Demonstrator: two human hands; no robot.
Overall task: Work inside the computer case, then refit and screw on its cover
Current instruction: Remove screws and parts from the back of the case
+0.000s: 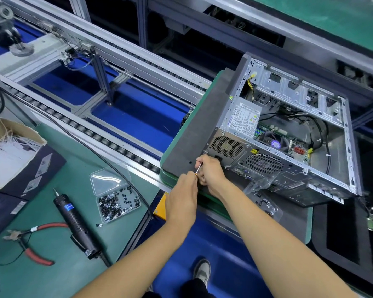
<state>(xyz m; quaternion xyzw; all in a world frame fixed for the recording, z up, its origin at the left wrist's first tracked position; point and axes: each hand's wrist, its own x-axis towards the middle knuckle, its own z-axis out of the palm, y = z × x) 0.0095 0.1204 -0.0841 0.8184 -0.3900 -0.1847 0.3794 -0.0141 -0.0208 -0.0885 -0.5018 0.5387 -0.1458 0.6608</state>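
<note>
Both hands meet at the rear lower corner of the computer case point(289, 134). The right hand point(209, 168) grips a small screwdriver point(199, 168); the left hand point(182, 196) pinches its handle end. The case lies open on a grey pad point(192, 134), cover off. A powered screwdriver point(78, 224), screw box point(116, 203) and pliers point(28, 241) lie on the green tabletop point(58, 276), well apart from the case.

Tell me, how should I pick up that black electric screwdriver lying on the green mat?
Grab the electric screwdriver around its ribbed black middle, coming from above. It lies flat, its bit pointing away from you and its cable trailing near you, so the thick barrel is the easy part to wrap a hand around. Avoid the thin tip.
</note>
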